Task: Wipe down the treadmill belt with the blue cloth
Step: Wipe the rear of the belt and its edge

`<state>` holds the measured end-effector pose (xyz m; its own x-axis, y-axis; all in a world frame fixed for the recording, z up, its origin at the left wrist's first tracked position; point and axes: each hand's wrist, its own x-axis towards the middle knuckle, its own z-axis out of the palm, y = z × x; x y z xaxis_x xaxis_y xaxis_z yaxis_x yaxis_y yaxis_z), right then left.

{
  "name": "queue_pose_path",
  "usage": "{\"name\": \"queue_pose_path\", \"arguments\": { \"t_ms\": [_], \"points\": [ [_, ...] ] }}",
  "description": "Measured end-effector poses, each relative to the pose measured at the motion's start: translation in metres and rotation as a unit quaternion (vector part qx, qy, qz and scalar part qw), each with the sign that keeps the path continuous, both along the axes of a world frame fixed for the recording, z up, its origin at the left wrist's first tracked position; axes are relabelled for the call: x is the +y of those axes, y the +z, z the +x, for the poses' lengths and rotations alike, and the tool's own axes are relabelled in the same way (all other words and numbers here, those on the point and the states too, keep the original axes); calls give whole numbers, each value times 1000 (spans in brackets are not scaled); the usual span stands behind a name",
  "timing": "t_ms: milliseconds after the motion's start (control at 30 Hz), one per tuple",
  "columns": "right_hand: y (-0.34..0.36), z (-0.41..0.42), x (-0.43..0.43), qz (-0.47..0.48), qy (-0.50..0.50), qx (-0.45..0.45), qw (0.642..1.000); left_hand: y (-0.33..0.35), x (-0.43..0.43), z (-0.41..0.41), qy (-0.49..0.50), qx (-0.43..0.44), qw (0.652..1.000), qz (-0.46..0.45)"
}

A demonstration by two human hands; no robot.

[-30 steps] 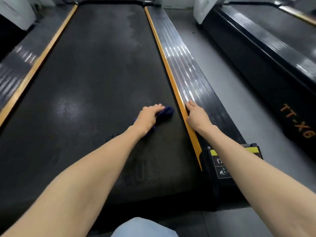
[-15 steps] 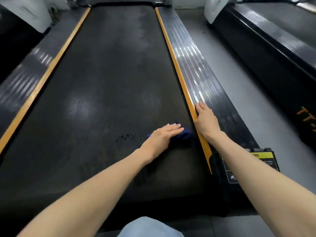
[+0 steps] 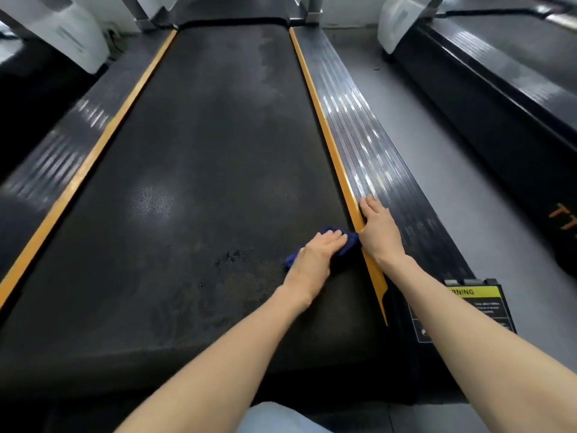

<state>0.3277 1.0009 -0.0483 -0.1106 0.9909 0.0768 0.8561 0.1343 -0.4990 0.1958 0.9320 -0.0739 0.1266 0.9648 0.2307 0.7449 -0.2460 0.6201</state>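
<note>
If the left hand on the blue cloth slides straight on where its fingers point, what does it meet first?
Probably the right hand, which rests against the orange edge strip beside the black treadmill belt. The left hand presses the blue cloth very near both; which comes first is unclear.

Two hands (image 3: 315, 260) (image 3: 379, 229), one blue cloth (image 3: 351, 246)

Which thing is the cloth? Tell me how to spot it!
Find the wide black treadmill belt, then follow its right orange strip towards the near end. Beside that strip, the left hand presses on the blue cloth, the only blue thing on the belt.
</note>
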Motion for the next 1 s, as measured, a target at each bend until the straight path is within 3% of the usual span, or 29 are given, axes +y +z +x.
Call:
{"name": "queue_pose_path", "arguments": {
  "t_ms": [167,300,367,433,533,600,767,867,1000],
  "points": [
    [-8,2,2,20,5,-6,1000,-2,36,-84,173,-18,985,-14],
    [-12,0,0,42,-10,-7,999,-10,37,-111,370,-71,926,-29],
    [-13,-1,-2,54,-21,-14,998,-6,25,-57,328,-79,941,-10],
    [-12,-2,-4,56,-17,-20,998,-4,10,-3,215,-56,975,-4],
    [-9,-2,-6,38,-19,-26,999,-5,10,1,125,-26,992,3],
    [-9,-2,-6,37,-19,-34,999,-6,20,-38,137,-7,991,-4],
    [-14,0,-3,60,-4,-49,997,-12,31,-164,325,16,945,-20],
    [-15,-2,-3,69,-15,-46,996,-8,31,-163,405,-15,914,-31],
    [-15,-2,-3,71,-15,-54,996,-6,29,-54,227,-20,974,-5]
  ]
}}
